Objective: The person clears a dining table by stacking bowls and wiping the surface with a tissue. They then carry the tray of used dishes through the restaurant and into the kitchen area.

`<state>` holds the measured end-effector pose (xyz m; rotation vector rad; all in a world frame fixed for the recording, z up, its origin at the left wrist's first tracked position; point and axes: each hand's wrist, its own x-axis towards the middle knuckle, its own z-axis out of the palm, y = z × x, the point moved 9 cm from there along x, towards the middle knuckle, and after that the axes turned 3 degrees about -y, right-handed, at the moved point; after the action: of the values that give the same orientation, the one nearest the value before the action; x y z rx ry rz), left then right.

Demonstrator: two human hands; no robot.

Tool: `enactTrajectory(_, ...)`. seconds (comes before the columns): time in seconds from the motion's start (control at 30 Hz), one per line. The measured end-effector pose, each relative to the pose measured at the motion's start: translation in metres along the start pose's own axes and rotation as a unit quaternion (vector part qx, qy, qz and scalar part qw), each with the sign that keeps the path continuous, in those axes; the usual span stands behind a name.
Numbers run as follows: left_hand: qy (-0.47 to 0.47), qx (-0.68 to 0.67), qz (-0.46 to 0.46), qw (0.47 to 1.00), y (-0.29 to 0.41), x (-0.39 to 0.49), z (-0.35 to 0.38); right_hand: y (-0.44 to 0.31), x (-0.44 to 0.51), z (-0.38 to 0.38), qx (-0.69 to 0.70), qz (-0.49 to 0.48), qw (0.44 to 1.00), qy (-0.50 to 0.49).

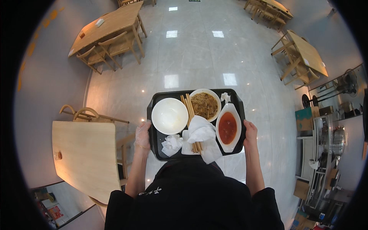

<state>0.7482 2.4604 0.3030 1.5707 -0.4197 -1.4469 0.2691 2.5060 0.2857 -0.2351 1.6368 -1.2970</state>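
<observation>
Between my hands is a black serving tray (201, 156). My left hand (143, 134), in a clear plastic glove, grips its left edge; my right hand (250, 132), which looks bare, grips the right edge. On the tray stand an empty white bowl (170, 116), a white bowl of brownish shredded food in liquid (204, 105) and a boat-shaped white dish with red sauce (228, 128). Wooden chopsticks (188, 107) lie between the bowls. Crumpled tissues (201, 129) cover part of a small white dish (186, 146) and more chopsticks (197, 147). Another crumpled tissue (172, 145) lies at lower left.
A pale wooden table (86, 155) with chairs stands close on the left. Further tables with chairs stand at the upper left (109, 24) and upper right (309, 53). A metal shelf rack (319, 155) with pots and cardboard boxes lines the right. The tiled floor (192, 54) reflects ceiling lights.
</observation>
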Motion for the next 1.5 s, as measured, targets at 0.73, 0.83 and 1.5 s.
enactTrajectory(0.73,-0.003,-0.113,0.109,0.988,-0.020,-0.032,-0.005,-0.009,0.029,0.019,-0.010,-0.070,0.991,-0.116)
enactTrajectory(0.83,0.012,-0.103,0.068,0.992,-0.024,-0.033,-0.016,0.002,0.020,0.013,0.003,-0.028,0.997,-0.078)
enactTrajectory(1.5,0.020,-0.125,0.179,0.976,-0.036,-0.050,-0.013,-0.023,0.036,0.034,0.000,-0.112,0.979,-0.168)
